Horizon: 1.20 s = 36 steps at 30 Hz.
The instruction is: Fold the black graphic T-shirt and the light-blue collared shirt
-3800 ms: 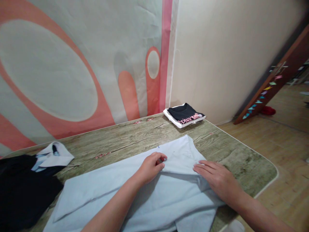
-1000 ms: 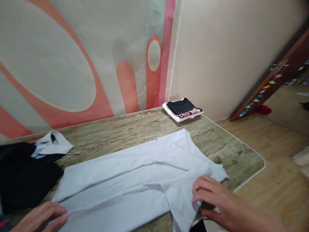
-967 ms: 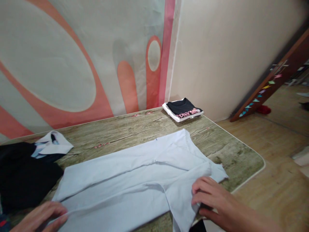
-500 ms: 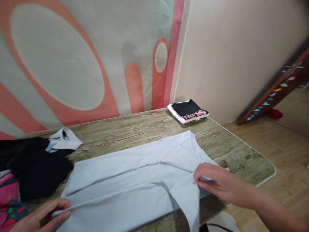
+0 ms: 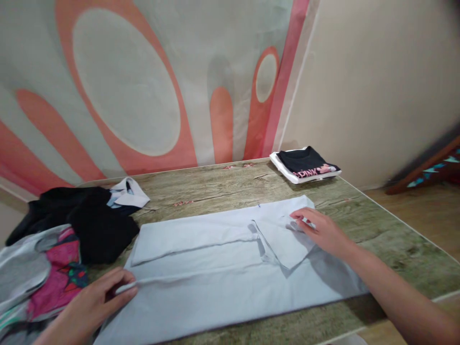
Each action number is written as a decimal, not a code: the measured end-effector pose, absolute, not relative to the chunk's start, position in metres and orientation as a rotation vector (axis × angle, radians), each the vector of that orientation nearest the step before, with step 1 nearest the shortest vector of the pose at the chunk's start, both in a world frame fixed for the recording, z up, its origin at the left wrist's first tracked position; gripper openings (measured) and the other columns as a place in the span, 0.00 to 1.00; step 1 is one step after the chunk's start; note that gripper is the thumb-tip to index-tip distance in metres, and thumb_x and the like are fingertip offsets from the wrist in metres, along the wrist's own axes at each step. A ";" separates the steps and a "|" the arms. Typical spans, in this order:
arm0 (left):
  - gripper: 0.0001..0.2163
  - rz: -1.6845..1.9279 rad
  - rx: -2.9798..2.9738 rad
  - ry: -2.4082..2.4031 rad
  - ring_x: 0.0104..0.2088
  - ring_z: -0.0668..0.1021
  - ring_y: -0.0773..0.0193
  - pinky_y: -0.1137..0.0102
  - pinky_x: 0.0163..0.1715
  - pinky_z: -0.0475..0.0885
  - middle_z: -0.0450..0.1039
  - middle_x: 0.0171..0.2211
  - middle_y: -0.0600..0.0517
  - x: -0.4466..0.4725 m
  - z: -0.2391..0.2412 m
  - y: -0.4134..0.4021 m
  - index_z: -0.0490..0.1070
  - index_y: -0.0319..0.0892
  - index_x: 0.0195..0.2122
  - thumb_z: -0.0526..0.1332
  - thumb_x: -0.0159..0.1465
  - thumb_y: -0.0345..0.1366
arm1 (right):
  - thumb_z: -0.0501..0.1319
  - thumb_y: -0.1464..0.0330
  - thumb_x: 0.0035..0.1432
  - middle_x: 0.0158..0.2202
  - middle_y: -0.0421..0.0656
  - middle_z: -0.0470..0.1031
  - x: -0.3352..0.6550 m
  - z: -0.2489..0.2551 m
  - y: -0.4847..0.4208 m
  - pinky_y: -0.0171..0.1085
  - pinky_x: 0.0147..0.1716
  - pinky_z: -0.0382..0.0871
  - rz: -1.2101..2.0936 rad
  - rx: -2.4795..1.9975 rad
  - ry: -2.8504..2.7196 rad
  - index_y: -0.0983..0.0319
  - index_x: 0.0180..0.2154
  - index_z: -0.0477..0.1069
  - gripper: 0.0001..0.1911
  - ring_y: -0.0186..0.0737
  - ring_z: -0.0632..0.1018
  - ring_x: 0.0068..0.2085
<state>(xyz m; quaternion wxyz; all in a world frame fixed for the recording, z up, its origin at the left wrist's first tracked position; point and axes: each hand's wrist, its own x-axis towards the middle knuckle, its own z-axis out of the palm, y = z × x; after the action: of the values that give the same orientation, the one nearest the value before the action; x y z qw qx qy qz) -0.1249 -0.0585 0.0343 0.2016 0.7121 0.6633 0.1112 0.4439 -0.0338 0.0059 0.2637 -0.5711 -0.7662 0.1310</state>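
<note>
A pale bluish-white shirt [image 5: 201,297] lies spread across the table, with its far side folded inward in a long strip. My left hand [image 5: 111,290] pinches the shirt's edge at its left end, where a raised crease runs to the right. Over the shirt's right part, my right hand [image 5: 316,227] is closed on a corner of the same cloth and holds it slightly raised. Beneath that hand a flap of the cloth, perhaps a sleeve, lies folded to a point. The fingertips of both hands partly hide the gripped fabric.
At the table's back right corner sits a folded stack with a black printed T-shirt [image 5: 305,163] on top. On the left lie a heap of black clothing [image 5: 104,225] with a white collar and a grey and pink garment [image 5: 57,273]. A patterned wall [image 5: 201,72] stands behind the wood-look table [image 5: 215,189].
My right hand has moved the hanging flap of the shirt away from me and over onto its body. My left hand still pinches the left edge. The view has shifted left.
</note>
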 end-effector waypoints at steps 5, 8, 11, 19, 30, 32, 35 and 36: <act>0.18 0.201 1.864 1.788 0.32 0.75 0.59 0.72 0.33 0.69 0.74 0.30 0.56 -0.109 0.053 -0.068 0.71 0.46 0.36 0.56 0.59 0.55 | 0.51 0.61 0.66 0.43 0.45 0.77 0.442 0.002 -0.040 0.42 0.46 0.71 0.298 -1.496 -2.126 0.58 0.43 0.72 0.14 0.43 0.76 0.45; 0.19 0.247 1.862 1.841 0.31 0.75 0.59 0.71 0.32 0.69 0.73 0.30 0.54 -0.109 0.047 -0.072 0.69 0.45 0.42 0.55 0.60 0.54 | 0.51 0.61 0.66 0.43 0.45 0.76 0.441 -0.011 -0.040 0.43 0.47 0.70 0.202 -1.503 -2.130 0.57 0.43 0.72 0.14 0.44 0.76 0.45; 0.20 0.293 1.858 1.909 0.31 0.76 0.58 0.70 0.34 0.68 0.72 0.29 0.54 -0.111 0.035 -0.074 0.68 0.43 0.45 0.54 0.61 0.53 | 0.52 0.61 0.65 0.42 0.44 0.76 0.441 -0.019 -0.041 0.43 0.48 0.68 0.140 -1.489 -2.159 0.57 0.42 0.72 0.13 0.44 0.75 0.45; 0.20 0.183 1.836 1.911 0.31 0.76 0.57 0.70 0.32 0.68 0.74 0.29 0.54 -0.112 0.042 -0.084 0.70 0.43 0.39 0.58 0.57 0.55 | 0.56 0.59 0.63 0.41 0.44 0.76 0.440 -0.016 -0.041 0.44 0.47 0.68 0.164 -1.446 -2.244 0.56 0.42 0.72 0.11 0.45 0.74 0.45; 0.17 0.288 1.897 2.175 0.24 0.75 0.60 0.70 0.26 0.66 0.65 0.22 0.58 -0.110 0.018 -0.086 0.63 0.43 0.44 0.52 0.62 0.50 | 0.55 0.60 0.64 0.37 0.45 0.76 0.441 -0.021 -0.038 0.44 0.43 0.69 0.133 -1.388 -2.240 0.57 0.40 0.72 0.10 0.45 0.75 0.41; 0.17 0.292 1.959 2.252 0.30 0.78 0.58 0.70 0.28 0.68 0.71 0.30 0.53 -0.107 0.019 -0.085 0.63 0.44 0.46 0.52 0.63 0.50 | 0.54 0.62 0.65 0.37 0.44 0.76 0.441 -0.016 -0.039 0.44 0.43 0.69 0.126 -1.393 -2.221 0.57 0.40 0.72 0.10 0.44 0.75 0.41; 0.15 0.402 2.092 2.271 0.40 0.78 0.55 0.68 0.34 0.70 0.73 0.42 0.49 -0.089 0.033 -0.080 0.67 0.46 0.45 0.52 0.64 0.48 | 0.54 0.64 0.66 0.38 0.44 0.76 0.443 -0.003 -0.043 0.44 0.45 0.68 0.109 -1.415 -2.164 0.57 0.41 0.72 0.09 0.44 0.75 0.42; 0.14 0.447 2.140 2.195 0.39 0.78 0.56 0.68 0.35 0.70 0.74 0.42 0.49 -0.078 0.040 -0.078 0.68 0.46 0.44 0.52 0.64 0.47 | 0.54 0.64 0.66 0.39 0.44 0.76 0.443 0.003 -0.046 0.44 0.46 0.68 0.113 -1.423 -2.143 0.57 0.41 0.71 0.09 0.44 0.75 0.43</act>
<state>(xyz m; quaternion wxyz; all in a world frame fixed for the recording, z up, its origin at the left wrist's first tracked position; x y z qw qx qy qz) -0.0782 -0.0778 0.0396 0.0219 0.6908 0.7082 0.1442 0.4432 -0.0464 0.0031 0.2795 -0.5307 -0.7990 0.0422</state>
